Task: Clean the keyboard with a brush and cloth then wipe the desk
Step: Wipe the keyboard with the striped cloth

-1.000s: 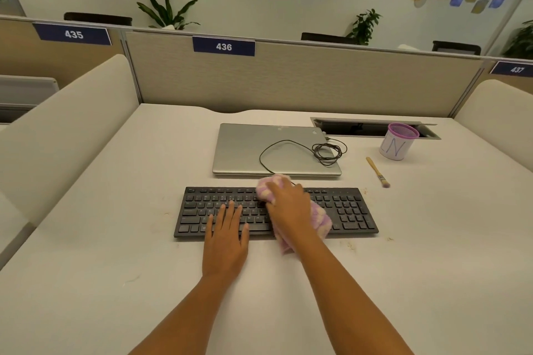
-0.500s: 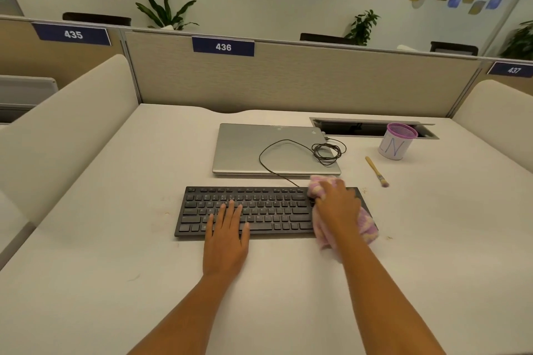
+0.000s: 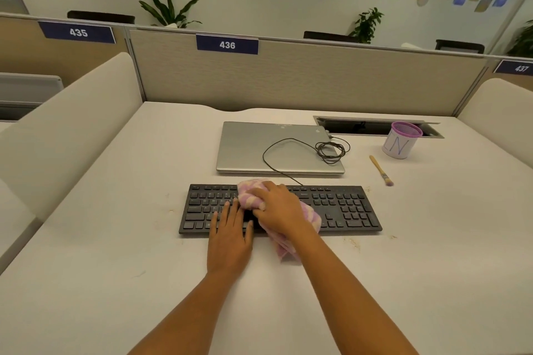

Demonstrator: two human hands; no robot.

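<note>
Right fingers slid left clutching cloth; left fingers flat on keyboard; brush nearby

Closed laptop, coiled cable, mesh cup.

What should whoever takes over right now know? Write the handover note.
Left hand: flat, fingers straight, pressing on the keyboard left of its middle.
Right hand: grips the bunched cloth on the keys at mid-keyboard.
Brush: lies untouched on the desk, right of the closed laptop.
Done: brushing seems finished, and the cloth wipe of the keys is under way.
Left: finish the keys, then wipe the desk. Specks show by the keyboard's front right.
</note>
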